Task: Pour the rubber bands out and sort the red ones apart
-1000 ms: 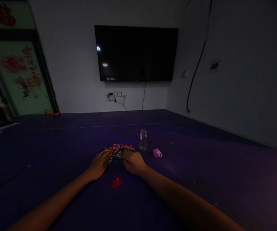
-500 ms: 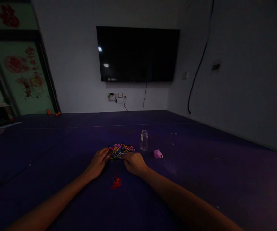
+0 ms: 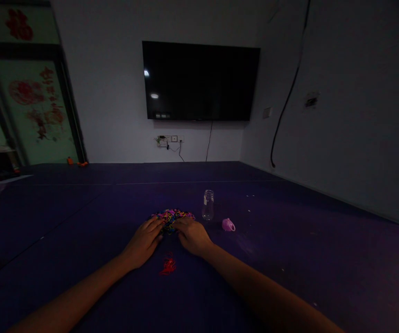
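1. Left hand (image 3: 146, 238) and right hand (image 3: 193, 235), fingers bent, touch a multicoloured heap of thin bands (image 3: 174, 214) from either side; whether either grips any cannot be told.
2. Light fingertip pressure would best part the bands, clear of the small, red, stringy cluster (image 3: 168, 265) lying apart.
3. A dark purple, flat surface (image 3: 199, 300) spreads beneath; beyond, a black, rectangular television (image 3: 202, 82) hangs on a pale wall (image 3: 105, 92).

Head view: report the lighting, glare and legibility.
Head view: dim overall, forearms darkening toward the bottom edge; head view: bright glare spots near the left edge of the black television; head view: clear bottle faint against the purple floor; head view: multicoloured pile too small and dark to separate piece by piece.
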`<state>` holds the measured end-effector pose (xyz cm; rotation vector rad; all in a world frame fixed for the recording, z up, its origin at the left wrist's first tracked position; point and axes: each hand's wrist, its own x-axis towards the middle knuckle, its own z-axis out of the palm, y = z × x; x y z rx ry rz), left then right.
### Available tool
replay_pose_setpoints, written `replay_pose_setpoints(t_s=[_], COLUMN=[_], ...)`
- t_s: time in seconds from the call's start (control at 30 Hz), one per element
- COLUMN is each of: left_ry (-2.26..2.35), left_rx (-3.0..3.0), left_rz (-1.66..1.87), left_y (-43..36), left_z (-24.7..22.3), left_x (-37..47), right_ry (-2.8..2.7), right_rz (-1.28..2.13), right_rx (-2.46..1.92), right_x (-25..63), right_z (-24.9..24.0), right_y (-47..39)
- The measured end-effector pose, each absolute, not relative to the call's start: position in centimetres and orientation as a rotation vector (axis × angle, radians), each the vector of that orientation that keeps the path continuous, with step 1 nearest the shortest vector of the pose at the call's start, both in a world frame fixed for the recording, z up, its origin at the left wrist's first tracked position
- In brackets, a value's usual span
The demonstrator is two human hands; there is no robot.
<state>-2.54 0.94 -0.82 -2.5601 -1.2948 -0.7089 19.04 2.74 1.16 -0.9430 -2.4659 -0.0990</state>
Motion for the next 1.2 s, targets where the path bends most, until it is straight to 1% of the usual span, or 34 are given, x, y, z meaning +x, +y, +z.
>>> replay_pose_setpoints(t_s=[0.2,0.4,0.67,1.03,1.2], left_ry=[-1.271,-1.267,-1.268,-1.267,-1.266], left_rx=[-2.604,-2.614,-2.624,-2.652,-2.628], left_rz=[-0.677,-0.684,-0.699,-0.648,-0.661], left_y=[0.89,0.62,0.68,1.05,1.08], left_z=[-0.80,-0.59,-0.67,-0.99,-1.03], left_x=[-2.37,-2.21,-2.27,-2.51,-2.47], right_ry=[-2.511,-2.512,-2.517,-2.519,-2.528], right_rz=[-0.102,-0.094,-0.160,-0.094,-0.140], right_rx=[-0.756,-0.686,-0.752,-0.698,-0.804], right_x=[18.93,18.89,18.81,18.80,18.74], right_z=[1.08,0.94,0.59,0.55,0.78], right_y=[2.80,2.85,3.23,3.24,3.09])
